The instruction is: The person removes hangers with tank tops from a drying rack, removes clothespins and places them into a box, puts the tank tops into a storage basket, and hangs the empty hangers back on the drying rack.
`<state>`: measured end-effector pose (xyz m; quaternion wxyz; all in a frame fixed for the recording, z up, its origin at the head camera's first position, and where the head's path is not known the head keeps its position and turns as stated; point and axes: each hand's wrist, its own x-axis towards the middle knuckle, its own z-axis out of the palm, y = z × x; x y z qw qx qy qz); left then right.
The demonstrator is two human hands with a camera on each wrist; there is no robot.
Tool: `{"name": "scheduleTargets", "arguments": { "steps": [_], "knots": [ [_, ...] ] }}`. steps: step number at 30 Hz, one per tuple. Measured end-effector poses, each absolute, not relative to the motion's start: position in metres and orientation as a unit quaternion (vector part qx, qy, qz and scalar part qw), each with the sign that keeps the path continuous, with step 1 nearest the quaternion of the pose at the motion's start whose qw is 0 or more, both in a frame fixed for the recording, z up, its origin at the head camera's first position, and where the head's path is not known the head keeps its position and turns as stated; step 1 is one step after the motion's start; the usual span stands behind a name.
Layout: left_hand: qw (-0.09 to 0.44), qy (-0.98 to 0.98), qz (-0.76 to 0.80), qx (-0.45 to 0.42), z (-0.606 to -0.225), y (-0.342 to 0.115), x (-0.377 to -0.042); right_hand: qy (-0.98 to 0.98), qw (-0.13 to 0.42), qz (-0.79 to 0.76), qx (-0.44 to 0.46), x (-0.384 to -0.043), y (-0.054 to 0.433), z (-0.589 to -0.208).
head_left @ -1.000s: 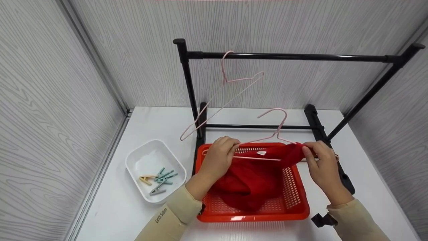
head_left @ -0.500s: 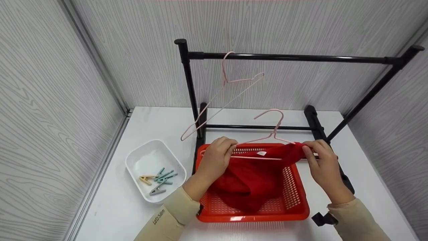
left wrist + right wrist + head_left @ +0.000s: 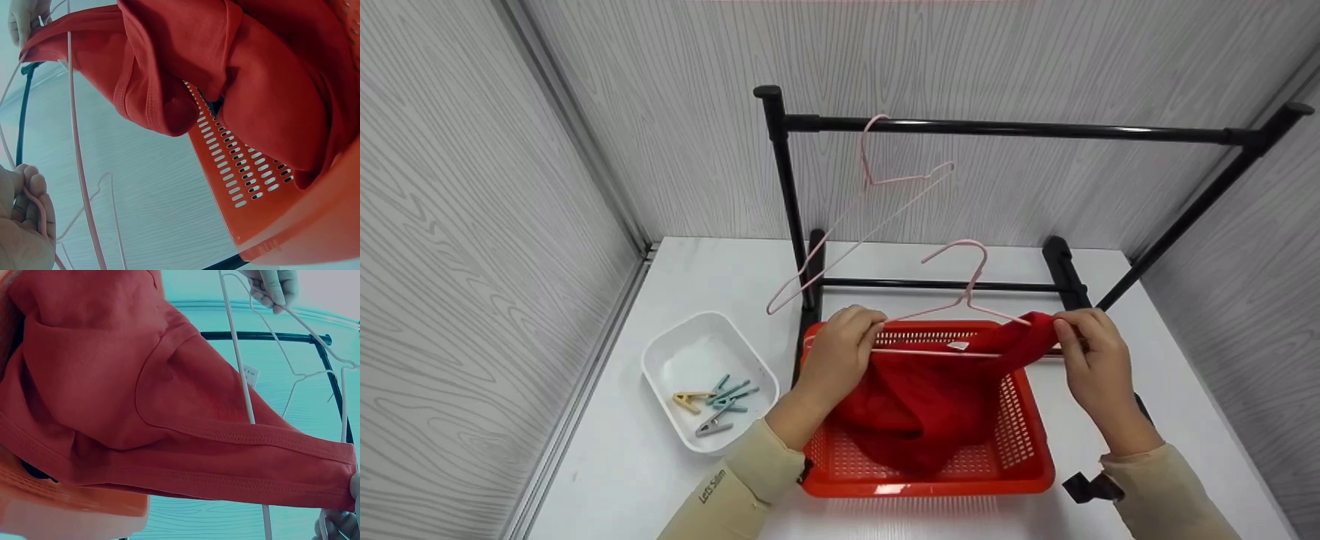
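My left hand (image 3: 840, 356) grips a pink wire hanger (image 3: 971, 281) near its left shoulder, over the basket. In the left wrist view the curled fingers (image 3: 36, 185) wrap the wire. With its fingers and thumb, my right hand (image 3: 1099, 367) pinches one strap of a red sleeveless top (image 3: 922, 412) at the hanger's right shoulder. That strap lies over the hanger's right part, hiding the wire there. A white tag (image 3: 958, 346) shows near the neckline. The top's lower part is bunched in a red-orange perforated basket (image 3: 930, 491).
Behind the basket stands a black garment rack (image 3: 1012, 128). Another pink hanger (image 3: 911, 180) hangs by its hook at the rail's left. To the left, a white tray (image 3: 690, 352) holds several clothespins (image 3: 727, 401), yellow, teal and grey. Grey wood-grain walls enclose the table.
The hanger in my left hand has shifted slightly left. My right hand has moved a little right and up, drawing the red strap with it.
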<state>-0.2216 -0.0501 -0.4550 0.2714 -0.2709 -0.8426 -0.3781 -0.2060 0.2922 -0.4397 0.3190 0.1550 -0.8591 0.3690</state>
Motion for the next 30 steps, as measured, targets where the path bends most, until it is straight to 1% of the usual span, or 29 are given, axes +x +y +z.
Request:
{"name": "scheduleTargets", "arguments": {
  "steps": [7, 10, 23, 30],
  "knots": [
    [0.269, -0.845, -0.381, -0.262, -0.458, -0.057, -0.221, -0.864, 0.312, 0.372, 0.134, -0.206, 0.297, -0.44],
    [0.268, -0.846, -0.381, -0.259, -0.458, -0.06, -0.221, -0.861, 0.317, 0.374, 0.133, -0.207, 0.299, -0.44],
    [0.299, -0.839, -0.382, -0.245, -0.461, -0.076, -0.219, -0.855, 0.331, 0.388, 0.091, -0.206, 0.301, -0.442],
    [0.303, -0.839, -0.385, -0.236, -0.461, -0.085, -0.217, -0.857, 0.324, 0.395, 0.072, -0.208, 0.305, -0.444]
  ]
}}
